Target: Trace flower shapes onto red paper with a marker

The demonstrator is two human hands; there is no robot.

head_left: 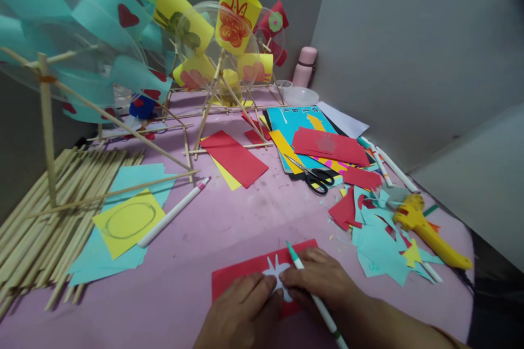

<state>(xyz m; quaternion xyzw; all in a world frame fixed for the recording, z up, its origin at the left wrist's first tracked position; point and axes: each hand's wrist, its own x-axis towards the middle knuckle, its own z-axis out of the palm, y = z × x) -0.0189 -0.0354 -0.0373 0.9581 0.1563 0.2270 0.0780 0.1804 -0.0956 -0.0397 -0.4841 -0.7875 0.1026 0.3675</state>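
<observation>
A white paper butterfly cutout (pixel 273 271) lies on a red paper rectangle (pixel 225 279) at the near edge of the table. My left hand (pixel 245 308) is closed, its fingertips and thumb pressed on the butterfly's left side. The fingers of my right hand (pixel 327 283) touch its right side. Tucked between those fingers is a white marker (pixel 325 313), its green end pointing up and away from me. My hands hide parts of both wings and the red paper's lower edge.
Bamboo sticks (pixel 53 229) and a yellow sheet with a drawn oval (pixel 129 223) lie left. Stick-framed paper wheels (pixel 219 76) stand behind. Scissors (pixel 317 179), paper scraps (pixel 380 242) and a yellow glue gun (pixel 429 234) are right. A pink bottle (pixel 304 68) stands at the back.
</observation>
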